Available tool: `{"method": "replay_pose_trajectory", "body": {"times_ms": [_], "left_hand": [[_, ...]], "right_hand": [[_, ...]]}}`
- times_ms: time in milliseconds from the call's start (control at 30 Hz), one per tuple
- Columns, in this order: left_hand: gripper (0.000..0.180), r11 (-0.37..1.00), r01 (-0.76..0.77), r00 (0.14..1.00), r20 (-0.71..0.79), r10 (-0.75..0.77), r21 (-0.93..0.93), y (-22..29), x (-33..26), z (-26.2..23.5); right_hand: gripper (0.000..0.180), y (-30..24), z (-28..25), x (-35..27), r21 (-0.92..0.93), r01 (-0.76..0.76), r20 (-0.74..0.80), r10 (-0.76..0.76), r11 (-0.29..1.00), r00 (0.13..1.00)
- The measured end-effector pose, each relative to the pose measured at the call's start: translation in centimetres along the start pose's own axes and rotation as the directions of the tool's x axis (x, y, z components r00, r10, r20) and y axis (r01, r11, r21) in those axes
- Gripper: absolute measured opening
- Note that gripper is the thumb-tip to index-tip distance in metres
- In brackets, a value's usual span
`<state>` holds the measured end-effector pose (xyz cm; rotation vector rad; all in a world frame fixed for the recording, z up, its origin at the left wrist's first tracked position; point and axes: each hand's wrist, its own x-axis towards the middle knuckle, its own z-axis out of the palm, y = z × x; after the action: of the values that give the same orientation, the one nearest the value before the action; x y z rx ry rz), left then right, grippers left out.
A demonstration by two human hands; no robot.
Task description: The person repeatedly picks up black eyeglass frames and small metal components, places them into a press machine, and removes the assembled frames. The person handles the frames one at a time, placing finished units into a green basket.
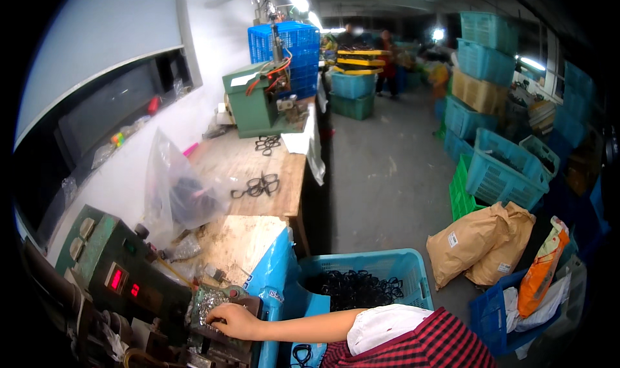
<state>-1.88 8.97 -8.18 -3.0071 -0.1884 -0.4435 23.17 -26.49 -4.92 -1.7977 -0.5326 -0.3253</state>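
Note:
My right hand [236,321] reaches in from the right, with a bare forearm below a white and red-black checked sleeve. Its fingers curl down, closed, onto a heap of small shiny metal pieces [208,299] on a dark metal block. What the fingertips pinch is too small to make out. Just beyond the hand is a red button [233,293]. A green machine box [97,271] with a red lit display stands to the left. Black eyeglass frames [358,289] fill a teal basket [416,274] beside my arm. My left hand is out of view.
More black frames [259,185] lie on the wooden bench [290,174], near a clear plastic bag [169,187] and a green press [248,106]. Brown sacks [468,245] and stacked teal crates [510,174] stand right of the aisle. People are in the far background.

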Motion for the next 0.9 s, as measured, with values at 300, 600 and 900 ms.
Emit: {"method": "replay_pose_trajectory", "body": {"times_ms": [300, 600, 900], "left_hand": [[0.028, 0.966, 0.226, 0.973, -0.016, -0.229, -0.122, 1.5, 2.0, 1.9], [0.037, 0.86, 0.474, 0.83, -0.231, -0.508, -0.19, -6.4, -0.6, 3.3], [0.028, -0.025, 0.308, 0.661, 0.233, -0.714, -0.951, 3.4, 5.8, 3.5]], "right_hand": [[0.015, 1.0, 0.0, 0.9, -0.093, 0.025, -0.019, -0.027, 0.995, 0.999], [0.013, -3.1, -4.3, -2.7, -0.029, 0.003, 0.092, 0.0, 1.0, 0.996], [0.041, -9.7, 3.0, 0.8, 0.423, -0.095, 0.195, 0.012, 0.901, 0.981]]}}
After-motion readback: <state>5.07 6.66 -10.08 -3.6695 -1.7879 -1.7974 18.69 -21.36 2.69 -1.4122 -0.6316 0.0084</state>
